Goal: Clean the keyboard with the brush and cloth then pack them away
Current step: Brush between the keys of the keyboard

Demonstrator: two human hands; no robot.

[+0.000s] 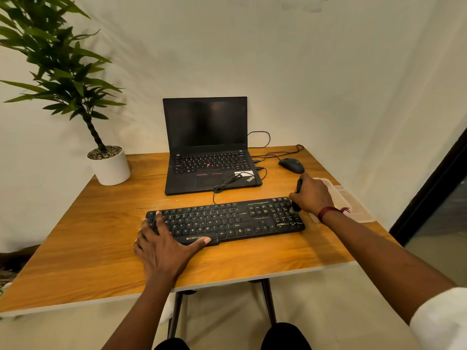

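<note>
Just beside my left thumb, on the front edge of the keyboard, white letters spell "ZEBRONICS". Under and beside my left fingers the keycaps carry pale letters; I can make out C, V, B, N, M along the bottom row, and "Alt" and "Ctrl" further right. Beyond my fingers, the laptop has "ThinkPad" printed slantwise on its near right corner; the white sticker beside it is, I think, unreadable.
</note>
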